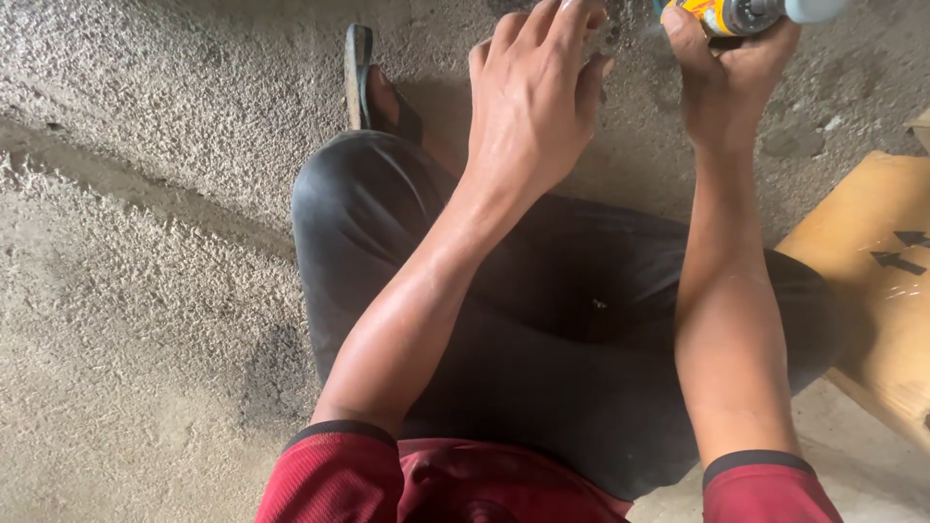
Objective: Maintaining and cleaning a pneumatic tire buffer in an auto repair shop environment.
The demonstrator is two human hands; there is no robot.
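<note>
My right hand is closed around a yellow and grey tool or bottle at the top edge of the head view; most of that object is cut off by the frame. My left hand is raised beside it, fingers curled around a small grey thing that I cannot identify. Both forearms reach forward over my knees in dark trousers. Red sleeves with black cuffs show at the bottom.
I am squatting on a rough concrete floor. My foot in a dark sandal rests ahead at top centre. A brown cardboard box with printed black arrows lies at the right.
</note>
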